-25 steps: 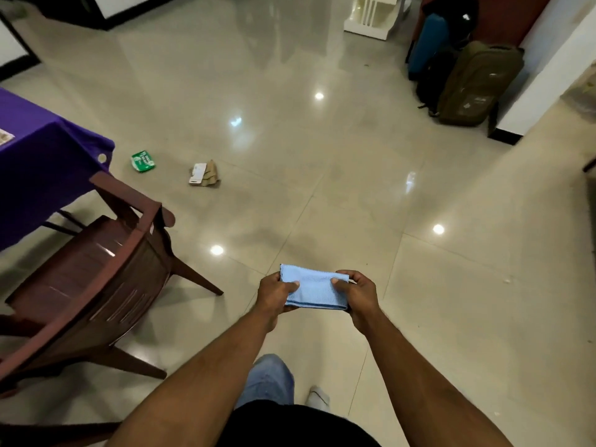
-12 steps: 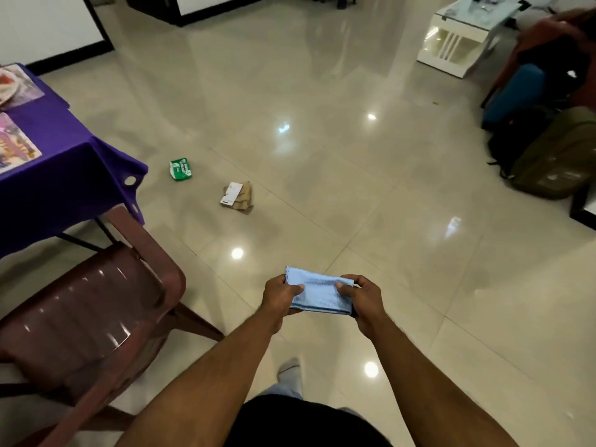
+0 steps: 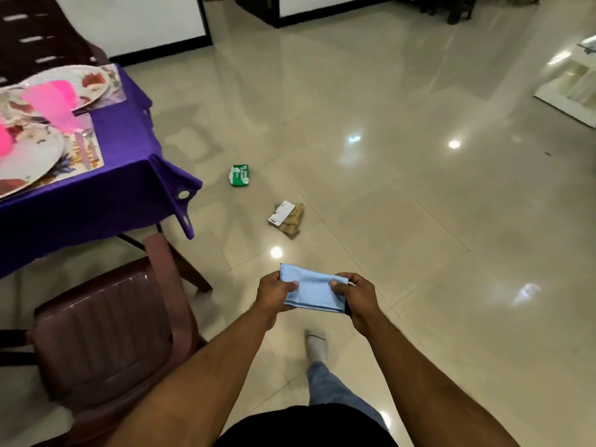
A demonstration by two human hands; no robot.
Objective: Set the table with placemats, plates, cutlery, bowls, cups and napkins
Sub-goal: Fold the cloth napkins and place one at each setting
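Both bare forearms come up from the bottom edge of the frame and meet just below its centre. The left hand (image 3: 272, 293) pinches the left end of a folded blue cloth (image 3: 314, 293), thumb on top. The right hand (image 3: 358, 296) grips the right end, fingers curled around it. One socked foot (image 3: 316, 345) steps forward between the arms.

Ribbed blue cloth napkin (image 3: 314, 293), glossy tiled floor (image 3: 403, 195), shiny plastic chair (image 3: 106, 327), matt purple tablecloth (image 3: 129, 175).
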